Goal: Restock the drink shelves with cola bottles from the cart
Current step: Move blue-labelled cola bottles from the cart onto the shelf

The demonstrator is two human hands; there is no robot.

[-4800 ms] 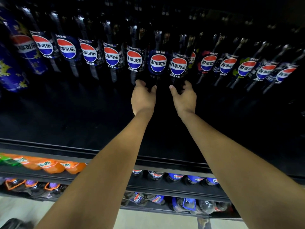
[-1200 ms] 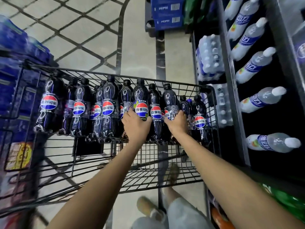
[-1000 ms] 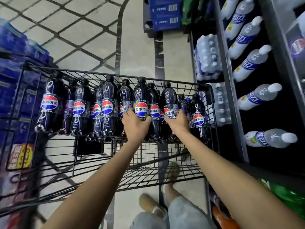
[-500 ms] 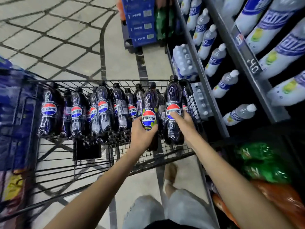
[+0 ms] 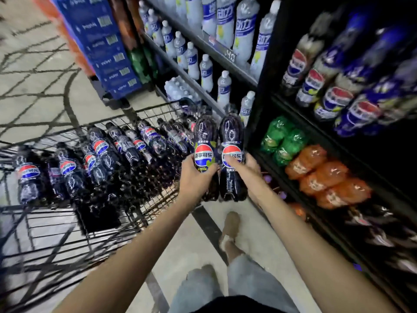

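**2 cola bottles lifted clear of the cart, shelf placement next**

The left hand wraps its fingers round 1 cola bottle at the label. The right hand grips a second bottle, thumb across its label. Both bottles stand upright and touching, just past the right side of the cart. The remaining cola stock leans in a row inside the cart.

This reads as the carry step, with the pick done and placement not yet made. The next move likely calls for a swing right and up from the cart to the shelved cola row, where a gap must be found.

The edges to mind are the cart's wire rim just left of the bottles and the dark shelf upright to the cart's right. Open floor lies between the cart and the shelves
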